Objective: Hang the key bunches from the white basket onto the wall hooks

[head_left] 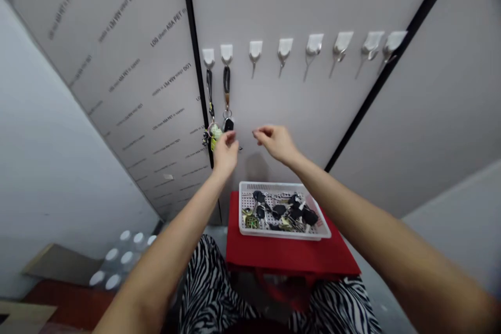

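Note:
Two sets of keys hang by straps from the leftmost wall hooks. My left hand (226, 155) is at their lower end, its fingers curled just under a black key fob (228, 124) on a dark strap (226, 81). A small dark tip shows beside the thumb; the fingers partly hide what they grip. Left of it hangs a bunch with a pale green and yellow charm (216, 131) on another black strap (209, 83). My right hand (277, 142) is raised before the wall, thumb and fingertips pinched together. Whatever the pinch holds, if anything, is too small to tell.
More white hooks (285, 48) run in a row to the right. Below my hands, a white plastic basket (284, 236) of keys and black fobs (278, 212) rests on a red stool-like surface (274, 255). Capped bottles (126, 257) stand at lower left, near cardboard (62, 265).

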The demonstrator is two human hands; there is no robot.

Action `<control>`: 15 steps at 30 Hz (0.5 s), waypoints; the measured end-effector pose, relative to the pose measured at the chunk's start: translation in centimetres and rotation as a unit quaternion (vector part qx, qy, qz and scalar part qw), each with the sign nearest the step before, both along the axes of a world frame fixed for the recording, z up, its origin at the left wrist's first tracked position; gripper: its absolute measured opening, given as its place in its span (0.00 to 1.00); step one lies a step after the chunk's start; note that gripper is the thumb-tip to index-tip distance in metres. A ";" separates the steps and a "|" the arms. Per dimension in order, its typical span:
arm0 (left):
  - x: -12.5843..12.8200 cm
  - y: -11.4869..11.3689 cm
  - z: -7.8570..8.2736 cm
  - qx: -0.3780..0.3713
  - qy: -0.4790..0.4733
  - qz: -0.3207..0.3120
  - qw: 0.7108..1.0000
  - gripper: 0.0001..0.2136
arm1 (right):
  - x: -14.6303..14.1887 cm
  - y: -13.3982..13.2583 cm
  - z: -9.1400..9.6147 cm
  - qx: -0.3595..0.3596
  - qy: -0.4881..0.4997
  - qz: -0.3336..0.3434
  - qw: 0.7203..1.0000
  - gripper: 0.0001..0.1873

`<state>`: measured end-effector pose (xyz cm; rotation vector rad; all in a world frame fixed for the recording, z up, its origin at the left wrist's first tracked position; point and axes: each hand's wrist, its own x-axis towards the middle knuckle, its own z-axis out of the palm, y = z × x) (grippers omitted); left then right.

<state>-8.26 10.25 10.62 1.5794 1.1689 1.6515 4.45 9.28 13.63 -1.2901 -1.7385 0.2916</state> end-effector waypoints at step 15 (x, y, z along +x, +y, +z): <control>3.8 -4.4 -11.4 -0.029 0.514 -0.111 0.850 0.14 | 6.0 -8.2 -13.5 -0.159 -0.287 -0.117 0.938 0.12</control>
